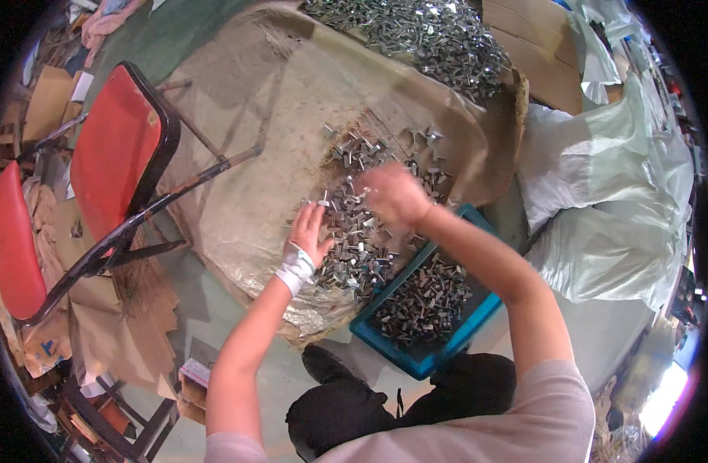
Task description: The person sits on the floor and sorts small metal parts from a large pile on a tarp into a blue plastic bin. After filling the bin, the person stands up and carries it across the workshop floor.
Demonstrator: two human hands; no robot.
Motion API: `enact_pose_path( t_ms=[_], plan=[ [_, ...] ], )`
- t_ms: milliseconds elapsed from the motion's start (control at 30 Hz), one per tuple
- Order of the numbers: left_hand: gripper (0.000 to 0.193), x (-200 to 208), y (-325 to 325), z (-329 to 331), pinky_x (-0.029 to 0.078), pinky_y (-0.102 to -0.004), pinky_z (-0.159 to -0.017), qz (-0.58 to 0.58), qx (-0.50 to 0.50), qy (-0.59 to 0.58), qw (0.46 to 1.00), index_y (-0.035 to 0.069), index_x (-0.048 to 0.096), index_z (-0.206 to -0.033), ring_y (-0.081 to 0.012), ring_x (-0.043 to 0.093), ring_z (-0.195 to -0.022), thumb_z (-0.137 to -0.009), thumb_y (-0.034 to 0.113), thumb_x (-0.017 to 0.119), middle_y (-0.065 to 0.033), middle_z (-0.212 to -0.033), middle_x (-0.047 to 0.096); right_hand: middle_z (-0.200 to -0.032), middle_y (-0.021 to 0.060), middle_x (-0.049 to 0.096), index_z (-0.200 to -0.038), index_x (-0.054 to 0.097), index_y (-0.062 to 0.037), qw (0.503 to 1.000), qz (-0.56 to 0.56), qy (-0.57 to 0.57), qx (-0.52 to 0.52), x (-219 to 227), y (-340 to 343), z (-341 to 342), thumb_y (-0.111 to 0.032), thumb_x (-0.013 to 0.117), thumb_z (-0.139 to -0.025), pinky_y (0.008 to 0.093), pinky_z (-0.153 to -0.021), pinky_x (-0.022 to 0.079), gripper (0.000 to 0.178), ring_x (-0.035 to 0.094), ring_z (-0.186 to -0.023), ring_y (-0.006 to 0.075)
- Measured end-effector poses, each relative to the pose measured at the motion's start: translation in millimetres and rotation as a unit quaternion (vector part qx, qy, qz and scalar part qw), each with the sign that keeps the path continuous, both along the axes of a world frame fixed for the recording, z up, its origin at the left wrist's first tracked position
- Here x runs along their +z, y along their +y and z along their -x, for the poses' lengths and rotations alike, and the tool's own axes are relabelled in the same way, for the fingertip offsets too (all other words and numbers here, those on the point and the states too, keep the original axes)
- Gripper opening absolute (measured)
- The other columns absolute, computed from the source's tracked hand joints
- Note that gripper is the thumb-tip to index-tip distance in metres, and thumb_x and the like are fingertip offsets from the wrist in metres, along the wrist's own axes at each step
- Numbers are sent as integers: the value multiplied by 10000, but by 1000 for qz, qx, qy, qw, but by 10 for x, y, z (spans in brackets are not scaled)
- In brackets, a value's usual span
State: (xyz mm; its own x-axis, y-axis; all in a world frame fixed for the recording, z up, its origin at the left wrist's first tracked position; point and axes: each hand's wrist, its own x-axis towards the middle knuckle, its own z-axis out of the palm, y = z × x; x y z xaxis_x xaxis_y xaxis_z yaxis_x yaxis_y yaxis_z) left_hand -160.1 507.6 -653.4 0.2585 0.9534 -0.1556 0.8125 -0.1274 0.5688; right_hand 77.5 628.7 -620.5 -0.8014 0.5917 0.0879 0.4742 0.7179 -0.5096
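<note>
Small T-shaped metal parts (360, 251) lie in a loose pile on a plastic-covered sheet (238, 185) on the floor. My left hand (309, 235), with white wrapping round the wrist, rests at the pile's left edge. Its fingers are stretched out and the thumb stands apart; one metal part is right by the fingertips. Over the middle of the pile is my right hand (396, 193), smeared by motion, so its fingers and anything in them cannot be made out. Below my right forearm a blue plastic bin (363, 328) holds many similar, darker-looking metal parts.
A bigger heap of metal parts (423, 38) lies at the far side, beside cardboard (533, 46). White sacks (601, 170) stand at the right. At the left is a red folding chair (115, 147), with flattened cardboard (126, 332) on the floor near it.
</note>
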Motion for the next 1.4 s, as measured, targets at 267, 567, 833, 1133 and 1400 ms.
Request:
enact_pose_path(
  t_ms=[267, 567, 833, 1133, 1400],
  plan=[
    [902, 208, 1024, -561, 230, -431, -1036, -10, 13, 84, 996, 115, 252, -1339, -408, 198, -1265, -611, 347, 731, -195, -1390, 195, -1293, 154, 362, -1181, 479, -133, 914, -57, -153, -371, -378, 484, -183, -396, 504, -802, 495, -971, 270, 462, 308, -1204, 365],
    [1026, 372, 318, -352, 250, -452, -1022, 67, -131, 29, 989, 193, 215, -1354, -399, 230, -1246, -522, 373, 788, -167, -1396, 186, -1300, 151, 333, -1222, 424, -155, 993, 24, -97, -57, 189, -518, -175, -411, 733, -559, 471, -970, 270, 775, 369, -1167, 313],
    [1046, 272, 250, -362, 283, -465, -978, 111, 39, 169, 979, 206, 244, -1337, -426, 274, -1183, -468, 324, 814, -247, -1315, 235, -1360, 269, 174, -1351, 235, -210, 941, 53, -291, -165, 99, -439, -2, -310, 779, -501, 507, -933, 292, 1014, 259, -1231, 393],
    [741, 42, 219, -596, 402, -404, -834, 45, 175, 23, 983, 133, 423, -1177, -353, 450, -950, -503, 148, 730, -172, -1034, 419, -1272, 270, 217, -1267, 327, -179, 918, 210, -204, -268, 161, -659, 345, -39, 678, -546, 424, -845, 438, 815, 388, -1092, 423],
    [471, -163, 253, -641, 420, -390, -816, 60, 273, -122, 952, 105, 536, -1047, -331, 500, -915, -594, 113, 668, -168, -913, 531, -1162, 211, 355, -1148, 395, -131, 854, 307, -140, -396, 97, -811, 737, -111, 673, -595, 417, -741, 487, 619, 514, -940, 405]
  ],
)
